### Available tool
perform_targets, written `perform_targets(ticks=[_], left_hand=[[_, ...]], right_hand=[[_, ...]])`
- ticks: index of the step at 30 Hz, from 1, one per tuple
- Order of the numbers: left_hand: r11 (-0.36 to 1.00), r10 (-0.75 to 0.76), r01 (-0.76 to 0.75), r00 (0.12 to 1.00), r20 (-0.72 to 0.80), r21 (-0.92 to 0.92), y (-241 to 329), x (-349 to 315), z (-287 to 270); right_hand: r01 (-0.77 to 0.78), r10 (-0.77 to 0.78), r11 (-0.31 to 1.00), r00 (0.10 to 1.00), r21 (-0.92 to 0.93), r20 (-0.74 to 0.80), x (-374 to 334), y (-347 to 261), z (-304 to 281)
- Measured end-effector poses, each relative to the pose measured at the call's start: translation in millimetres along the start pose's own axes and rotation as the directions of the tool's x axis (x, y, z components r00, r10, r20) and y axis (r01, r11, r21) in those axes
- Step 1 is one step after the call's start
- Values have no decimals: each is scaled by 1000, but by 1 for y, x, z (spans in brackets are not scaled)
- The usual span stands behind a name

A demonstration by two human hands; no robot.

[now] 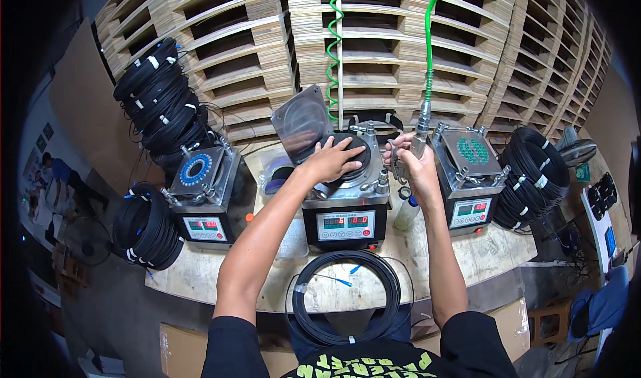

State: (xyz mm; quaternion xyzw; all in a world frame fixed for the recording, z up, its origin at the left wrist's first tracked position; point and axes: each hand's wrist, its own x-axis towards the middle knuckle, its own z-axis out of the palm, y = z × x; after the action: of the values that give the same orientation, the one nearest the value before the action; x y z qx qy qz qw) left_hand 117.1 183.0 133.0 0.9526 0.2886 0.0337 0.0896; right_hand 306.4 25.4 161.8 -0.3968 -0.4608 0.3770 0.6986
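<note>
My left hand (335,161) lies with spread fingers on a round black disc (361,145) on top of the middle polishing machine (310,219). My right hand (422,172) is closed around a metal air blow gun (423,125), held just right of the disc. A green air hose (429,41) runs up from the gun. Behind my left hand a square, see-through plate (298,121) stands tilted. Nearest to me, a coil of black cable (300,311) with blue connectors (343,282) rests at the table's front edge.
Similar machines stand left (200,208) and right (471,194), topped by fixtures with blue and green rings. Black cable coils are stacked at left (160,111) and right (534,174). A bottle (406,214) stands beside the middle machine. Wooden pallets (234,51) rise behind; a person (63,174) bends at far left.
</note>
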Motion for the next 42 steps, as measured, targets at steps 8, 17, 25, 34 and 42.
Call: perform_targets(ticks=[8,17,25,34,42], left_hand=[[882,-132,-93,892,-433,-462,3,-24,-24],[805,-592,115,217,-777,-581,-11,-62,31],[590,-738,-80,348,-577,-803,-7,-55,34],[583,-738,-116,339,-584,-804,0,-59,26],[384,-806,-243,383,-451,-891,-18,-52,44]], right_hand=[[187,-169,964,980,-188,109,39,17,0],[258,-244,773,964,-579,103,169,46,-7],[235,-234,638,966,-733,105,264,92,-25],[181,-176,608,980,-773,92,253,106,-42],[206,-273,713,962,-671,6,105,94,-83]])
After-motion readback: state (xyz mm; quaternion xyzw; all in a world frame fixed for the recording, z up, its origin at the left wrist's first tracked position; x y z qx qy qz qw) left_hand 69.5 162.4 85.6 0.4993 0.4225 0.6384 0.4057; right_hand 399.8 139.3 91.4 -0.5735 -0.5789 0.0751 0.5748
